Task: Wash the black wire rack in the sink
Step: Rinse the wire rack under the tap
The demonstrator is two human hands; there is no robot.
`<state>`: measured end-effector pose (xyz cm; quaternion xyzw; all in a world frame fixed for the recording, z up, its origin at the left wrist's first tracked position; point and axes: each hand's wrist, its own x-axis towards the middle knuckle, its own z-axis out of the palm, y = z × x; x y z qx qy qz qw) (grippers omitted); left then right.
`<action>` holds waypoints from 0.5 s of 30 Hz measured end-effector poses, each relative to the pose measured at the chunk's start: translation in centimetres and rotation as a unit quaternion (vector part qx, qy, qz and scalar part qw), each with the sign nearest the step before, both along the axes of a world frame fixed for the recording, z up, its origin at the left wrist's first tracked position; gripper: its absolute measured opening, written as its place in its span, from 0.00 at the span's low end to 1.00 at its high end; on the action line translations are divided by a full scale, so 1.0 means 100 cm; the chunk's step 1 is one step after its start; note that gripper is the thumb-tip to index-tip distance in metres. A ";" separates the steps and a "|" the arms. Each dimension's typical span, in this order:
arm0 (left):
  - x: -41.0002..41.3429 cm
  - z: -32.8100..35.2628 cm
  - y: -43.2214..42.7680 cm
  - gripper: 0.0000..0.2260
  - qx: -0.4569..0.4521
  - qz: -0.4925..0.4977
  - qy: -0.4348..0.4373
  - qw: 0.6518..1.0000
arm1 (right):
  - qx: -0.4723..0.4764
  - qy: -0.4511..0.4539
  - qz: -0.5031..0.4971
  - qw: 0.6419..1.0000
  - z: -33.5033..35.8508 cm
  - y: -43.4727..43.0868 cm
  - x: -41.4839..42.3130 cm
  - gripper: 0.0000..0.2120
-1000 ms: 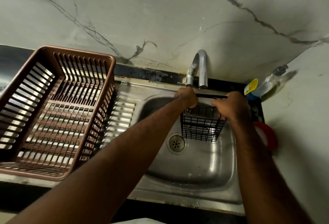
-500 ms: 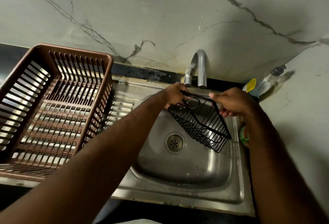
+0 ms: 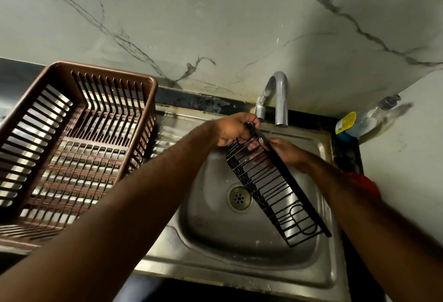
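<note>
Head view: the long black wire rack [image 3: 271,189] has swung from end-on to lengthwise. It now slants over the stainless-steel sink basin [image 3: 215,229], its top end just below the curved chrome faucet [image 3: 280,95]. The left hand [image 3: 236,129] clamps that top end. The right hand [image 3: 287,153], fingers flat, presses the wires just below the faucet, so rinsing appears under way.

Wire rack [image 3: 293,187] over sink [image 3: 239,275], faucet [image 3: 281,100] behind, basket [image 3: 100,71] left of sink, bottle [image 3: 364,122] right
</note>
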<state>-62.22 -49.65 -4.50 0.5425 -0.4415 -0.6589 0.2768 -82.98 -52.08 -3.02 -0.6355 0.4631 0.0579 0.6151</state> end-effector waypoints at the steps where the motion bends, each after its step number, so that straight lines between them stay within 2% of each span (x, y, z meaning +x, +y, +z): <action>1: 0.002 -0.001 -0.001 0.16 0.013 0.016 0.023 1.000 | 0.026 -0.015 -0.020 0.999 -0.001 0.002 0.002 0.28; 5: 0.011 -0.008 -0.004 0.17 0.033 0.071 0.088 0.993 | 0.064 -0.009 -0.048 0.997 -0.008 0.003 0.006 0.27; 8: 0.014 -0.003 -0.006 0.20 0.018 0.110 0.097 0.989 | 0.075 0.009 -0.075 0.994 -0.011 0.001 0.011 0.34; 13: 0.034 0.033 -0.001 0.14 0.024 0.229 0.165 0.959 | 0.065 0.004 -0.168 0.984 -0.026 0.002 0.009 0.40; 15: 0.043 0.049 0.006 0.09 0.019 0.276 0.091 0.957 | 0.051 -0.004 -0.208 0.977 -0.030 0.005 0.006 0.39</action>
